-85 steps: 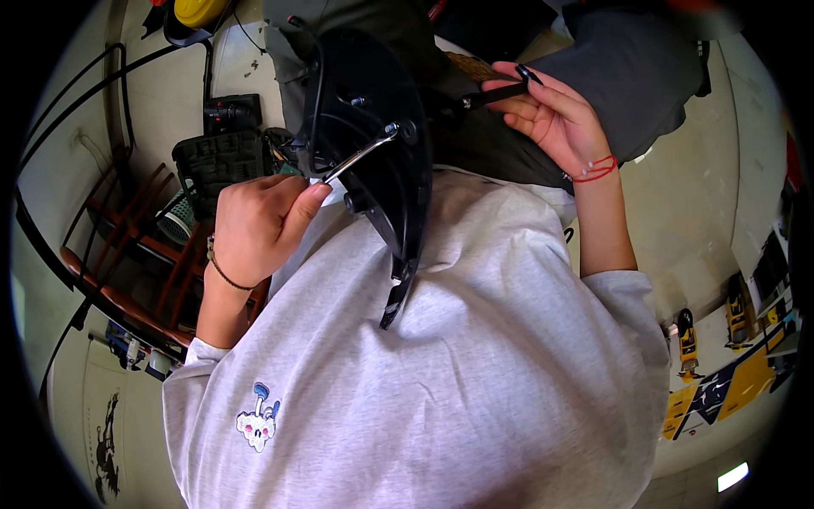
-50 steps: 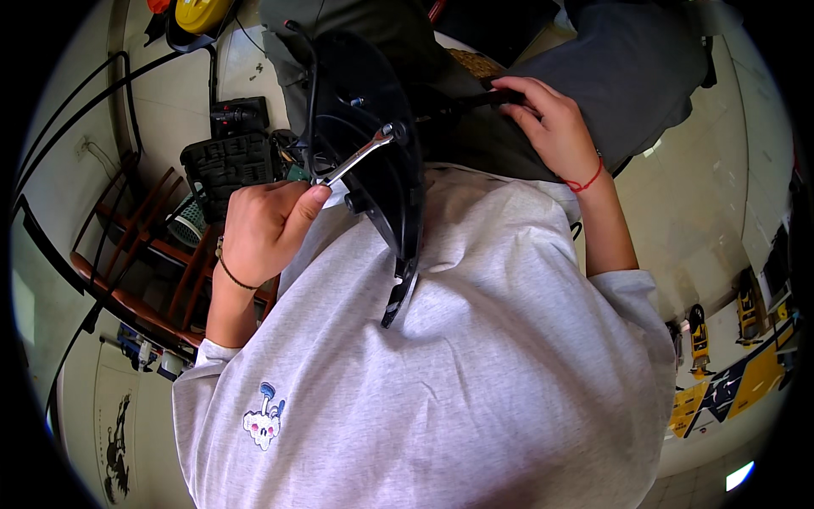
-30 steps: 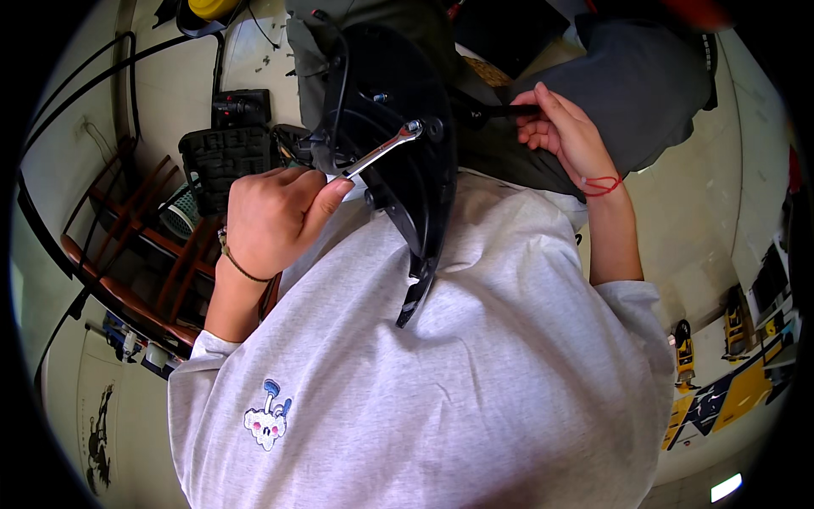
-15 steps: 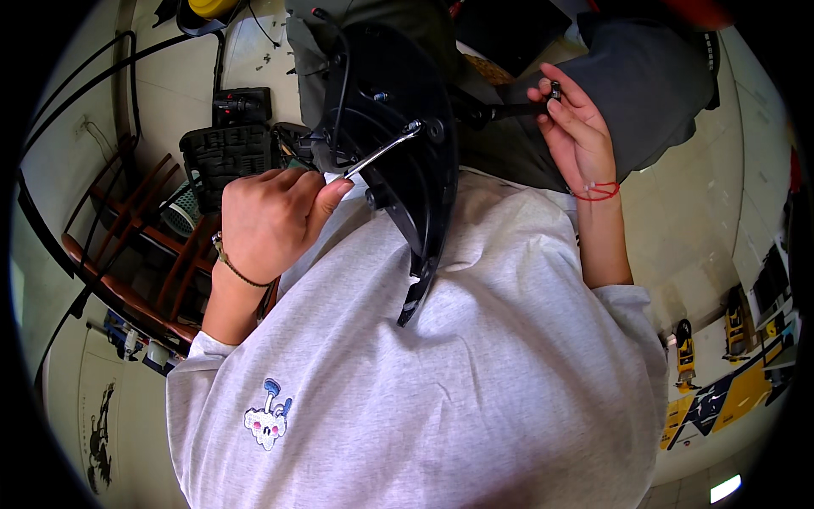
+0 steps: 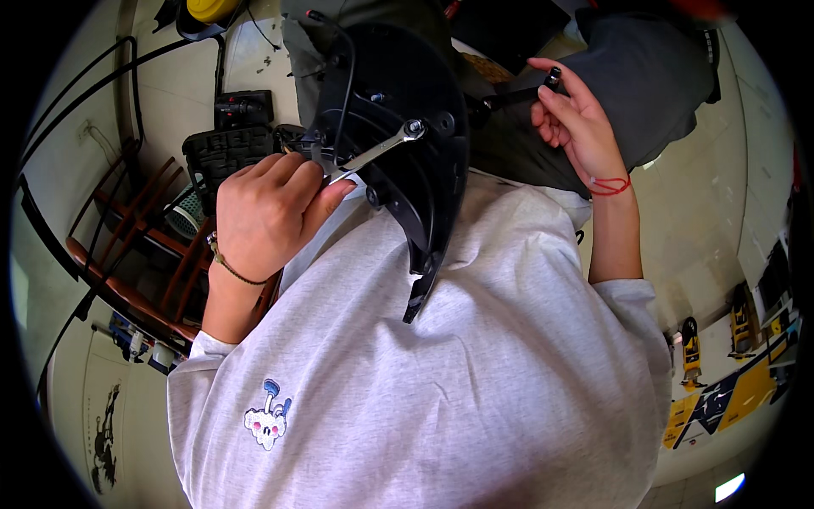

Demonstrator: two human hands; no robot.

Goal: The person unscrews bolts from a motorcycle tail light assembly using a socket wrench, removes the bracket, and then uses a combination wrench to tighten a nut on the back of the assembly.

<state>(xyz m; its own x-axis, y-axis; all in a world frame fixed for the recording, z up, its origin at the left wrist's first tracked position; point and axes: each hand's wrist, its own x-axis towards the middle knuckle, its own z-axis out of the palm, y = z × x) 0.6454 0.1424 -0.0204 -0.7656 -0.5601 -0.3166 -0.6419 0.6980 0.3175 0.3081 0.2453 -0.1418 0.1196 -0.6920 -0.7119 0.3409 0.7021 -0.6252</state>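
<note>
My left hand [image 5: 270, 202] is closed round a shiny steel wrench [image 5: 373, 156]. The wrench's ring end sits over a bolt fitting [image 5: 413, 128] on a black curved plastic part [image 5: 428, 191], which rests against my lap and the front of my shirt. On the far side of this part, my right hand [image 5: 578, 123] pinches a short black knob-like end [image 5: 554, 77] between thumb and fingers. A dark bar [image 5: 515, 98] runs from there toward the plastic part. Where the bar meets the part is hidden.
A black cable [image 5: 348, 85] curves along the plastic part. An open black tool case [image 5: 222, 153] lies on the floor at left, near wooden chairs [image 5: 140, 216] and a green basket [image 5: 184, 212]. Yellow tools [image 5: 691, 352] lie at right. Small loose pieces [image 5: 270, 62] are scattered beyond.
The wrench has rolled so its flat face shows more. My right hand has tipped the black knob end and risen slightly. The plastic part has shifted a little to the right.
</note>
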